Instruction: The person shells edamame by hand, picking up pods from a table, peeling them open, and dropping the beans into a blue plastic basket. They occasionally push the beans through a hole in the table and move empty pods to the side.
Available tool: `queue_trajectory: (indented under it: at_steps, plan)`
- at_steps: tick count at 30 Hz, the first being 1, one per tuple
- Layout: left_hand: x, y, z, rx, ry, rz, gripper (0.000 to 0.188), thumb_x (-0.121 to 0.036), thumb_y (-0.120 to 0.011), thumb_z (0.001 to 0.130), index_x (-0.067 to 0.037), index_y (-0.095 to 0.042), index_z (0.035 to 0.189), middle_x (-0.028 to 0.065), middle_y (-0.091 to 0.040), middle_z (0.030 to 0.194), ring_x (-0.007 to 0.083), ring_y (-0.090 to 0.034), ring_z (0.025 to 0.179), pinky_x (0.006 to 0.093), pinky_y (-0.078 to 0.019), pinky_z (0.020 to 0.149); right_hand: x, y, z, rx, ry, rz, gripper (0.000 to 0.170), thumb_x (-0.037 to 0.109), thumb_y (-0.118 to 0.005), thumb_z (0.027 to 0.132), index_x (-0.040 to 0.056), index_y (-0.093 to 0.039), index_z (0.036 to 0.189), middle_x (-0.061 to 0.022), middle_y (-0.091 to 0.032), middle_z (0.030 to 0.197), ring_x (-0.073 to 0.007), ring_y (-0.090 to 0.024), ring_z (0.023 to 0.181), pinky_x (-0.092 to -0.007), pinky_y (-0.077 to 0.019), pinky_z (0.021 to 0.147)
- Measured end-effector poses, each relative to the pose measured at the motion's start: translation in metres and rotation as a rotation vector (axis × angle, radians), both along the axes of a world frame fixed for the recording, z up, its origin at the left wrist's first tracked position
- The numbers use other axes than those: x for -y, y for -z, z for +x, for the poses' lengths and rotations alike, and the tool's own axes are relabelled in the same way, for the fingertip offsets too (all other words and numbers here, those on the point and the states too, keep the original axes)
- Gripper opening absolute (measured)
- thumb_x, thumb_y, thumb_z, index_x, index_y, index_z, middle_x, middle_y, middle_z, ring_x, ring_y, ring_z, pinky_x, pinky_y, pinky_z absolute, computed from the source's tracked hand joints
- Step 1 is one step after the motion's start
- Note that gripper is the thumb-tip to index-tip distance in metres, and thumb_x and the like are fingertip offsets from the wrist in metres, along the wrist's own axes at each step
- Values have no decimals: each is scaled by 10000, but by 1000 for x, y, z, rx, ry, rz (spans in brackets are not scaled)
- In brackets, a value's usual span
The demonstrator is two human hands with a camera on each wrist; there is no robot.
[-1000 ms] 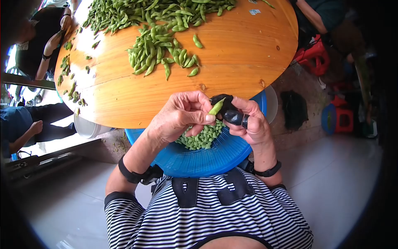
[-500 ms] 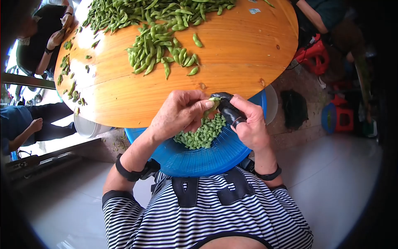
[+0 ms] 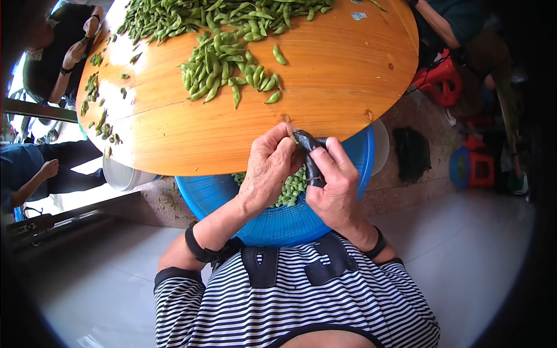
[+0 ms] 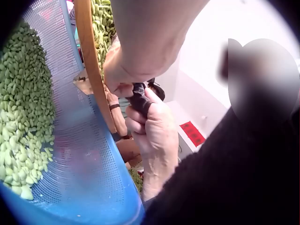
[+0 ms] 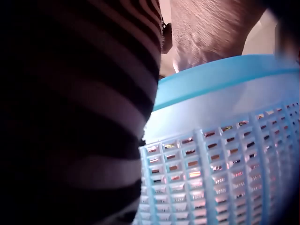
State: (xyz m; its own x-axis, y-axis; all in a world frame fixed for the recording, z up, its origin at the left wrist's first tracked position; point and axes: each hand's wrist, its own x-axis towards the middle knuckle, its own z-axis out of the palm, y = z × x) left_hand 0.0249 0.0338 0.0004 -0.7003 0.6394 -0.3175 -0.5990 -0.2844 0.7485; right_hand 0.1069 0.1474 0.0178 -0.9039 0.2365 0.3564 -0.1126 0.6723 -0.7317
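Observation:
Over the blue basket (image 3: 348,203), the left hand (image 3: 270,162) pinches a green pod (image 3: 295,139), mostly hidden by fingers. Facing it, the right hand (image 3: 336,185) has black coverings (image 3: 308,152) over its fingertips, which press on the pod's end; its other fingers are curled. Shelled green beans (image 3: 293,188) lie in the basket beneath. The left wrist view shows the right hand (image 4: 152,126) with its black-covered tip meeting the left fingers, beside many beans (image 4: 23,117). Neither hand's fingers show in the right wrist view, only the basket's side (image 5: 201,103) and a forearm (image 5: 211,33).
A round wooden table (image 3: 331,75) stands in front, with a large heap of pods (image 3: 174,17), a smaller pile (image 3: 217,66) and scattered pods at its left. Other people sit left and upper right. A pale bucket (image 3: 119,174) and red stools (image 3: 441,81) stand on the floor.
The left hand has moved right and turned, its fingers now hiding most of the pod. The right hand has tilted inward and lowered slightly, with its black-covered tips against the left fingertips.

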Motion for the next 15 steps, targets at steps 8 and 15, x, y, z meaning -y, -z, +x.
queue_trajectory:
  at_steps: [8,15]
  plan:
    - [6,-4,-6,-143,140,-124,150,-130,-545,967,-13,-610,1033,22,-599,779,80,-477,627,214,-386,563,-33,2,-3,147,11,-472,391,-125,-446,657,-65,-604,1009,-111,-512,800,-197,-508,691,-253,-429,636]
    - [7,-6,-9,-157,141,-85,165,-159,-563,966,-10,-608,1023,37,-623,815,97,-530,658,230,-433,582,-30,0,-3,106,-14,-418,490,-115,-443,637,-50,-612,1093,-118,-555,841,-204,-537,699,-259,-442,642]
